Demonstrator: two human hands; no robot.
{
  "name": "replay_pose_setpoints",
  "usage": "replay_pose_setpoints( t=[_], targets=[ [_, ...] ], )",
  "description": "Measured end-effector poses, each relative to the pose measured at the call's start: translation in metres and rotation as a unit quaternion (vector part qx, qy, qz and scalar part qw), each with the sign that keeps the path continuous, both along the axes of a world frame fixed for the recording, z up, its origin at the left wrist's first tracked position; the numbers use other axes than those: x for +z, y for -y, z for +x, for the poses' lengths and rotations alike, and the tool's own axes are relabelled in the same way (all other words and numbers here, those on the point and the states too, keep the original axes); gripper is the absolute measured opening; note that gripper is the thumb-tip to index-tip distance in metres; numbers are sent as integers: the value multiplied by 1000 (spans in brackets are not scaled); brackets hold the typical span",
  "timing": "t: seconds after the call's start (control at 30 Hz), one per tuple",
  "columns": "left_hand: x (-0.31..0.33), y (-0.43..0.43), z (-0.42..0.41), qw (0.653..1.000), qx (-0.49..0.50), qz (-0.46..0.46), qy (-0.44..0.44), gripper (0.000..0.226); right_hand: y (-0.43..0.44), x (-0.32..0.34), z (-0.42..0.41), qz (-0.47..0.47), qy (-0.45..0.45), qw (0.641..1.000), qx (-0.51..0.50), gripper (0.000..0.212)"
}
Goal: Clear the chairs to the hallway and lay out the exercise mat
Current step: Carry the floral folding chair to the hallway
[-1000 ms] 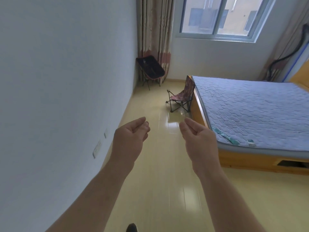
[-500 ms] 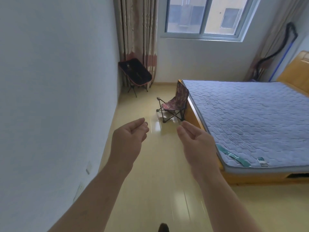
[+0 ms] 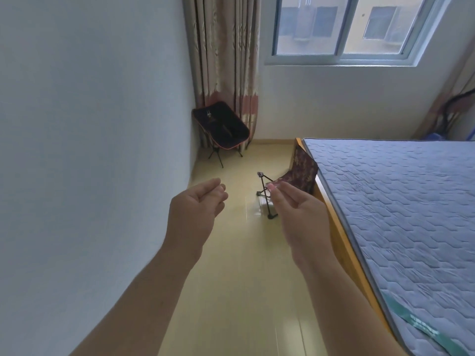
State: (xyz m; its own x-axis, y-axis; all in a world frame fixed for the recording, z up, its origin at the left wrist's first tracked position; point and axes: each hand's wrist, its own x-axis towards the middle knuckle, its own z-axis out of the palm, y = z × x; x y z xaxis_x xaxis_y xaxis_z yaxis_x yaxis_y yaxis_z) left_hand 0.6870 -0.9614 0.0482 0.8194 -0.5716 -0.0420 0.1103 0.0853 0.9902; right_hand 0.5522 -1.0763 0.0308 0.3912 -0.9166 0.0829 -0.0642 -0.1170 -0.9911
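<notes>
Two small folding camp chairs stand on the yellow floor ahead. A black chair [image 3: 221,125] sits in the far corner against the curtain. A dark red patterned chair [image 3: 299,173] stands beside the bed's foot corner, its lower frame partly hidden behind my right hand. My left hand [image 3: 195,209] and my right hand [image 3: 299,217] are both stretched forward, palms facing each other, fingers loosely curled and holding nothing. Both hands are short of the chairs. No exercise mat is in view.
A white wall [image 3: 90,163] runs along the left. A wooden bed with a blue-grey quilted mattress [image 3: 398,214] fills the right. The floor strip [image 3: 239,291] between them is narrow. A curtain [image 3: 226,60] and window [image 3: 341,27] are at the far end.
The view has moved forward along the floor strip; both chairs appear closer and larger. My hands keep the same outstretched pose, with the right one now overlapping the patterned chair.
</notes>
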Motion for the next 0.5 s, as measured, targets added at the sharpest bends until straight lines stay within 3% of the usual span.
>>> replay_pose_setpoints(
  t=[0.13, 0.27, 0.5],
  targets=[
    [-5, 59, 64, 1000, 6, 5, -4, 16, 60, 1, 63, -4, -11, 1000, 6, 20],
    [-22, 124, 144, 1000, 8, 1, -10, 15, 123, -8, 143, -21, -22, 999, -13, 46],
    [-22, 239, 294, 999, -31, 5, -9, 22, 226, 0, 283, -3, -25, 999, -34, 47]
  ],
)
